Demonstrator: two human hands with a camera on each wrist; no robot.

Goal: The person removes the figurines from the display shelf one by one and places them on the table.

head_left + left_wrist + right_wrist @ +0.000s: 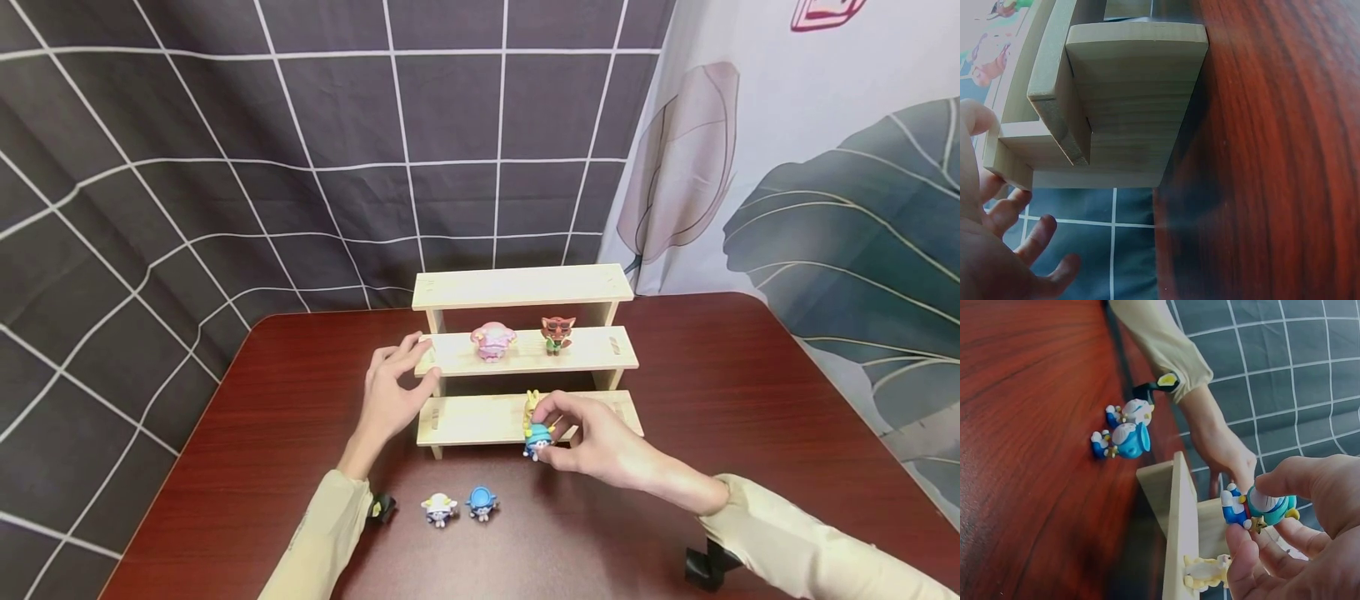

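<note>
My right hand (596, 437) pinches a small blue-and-white figurine with a teal hat (1260, 505) between thumb and fingers, in front of the lowest step. Just behind it, a yellow figurine (1205, 572) stands on that step, partly hidden in the head view. With fingers extended, my left hand (393, 383) touches the left end of the middle step of a three-step wooden display stand (480, 421). On the middle step stand a pink figurine (492, 342) and a fox figurine with sunglasses (557, 335).
On the red-brown table (300, 400), in front of the stand, are a figurine with a white hat (438, 509) and one with a blue hat (482, 503). A dark gridded cloth (322, 133) hangs behind, and a leaf-patterned curtain (847, 217) is at the right.
</note>
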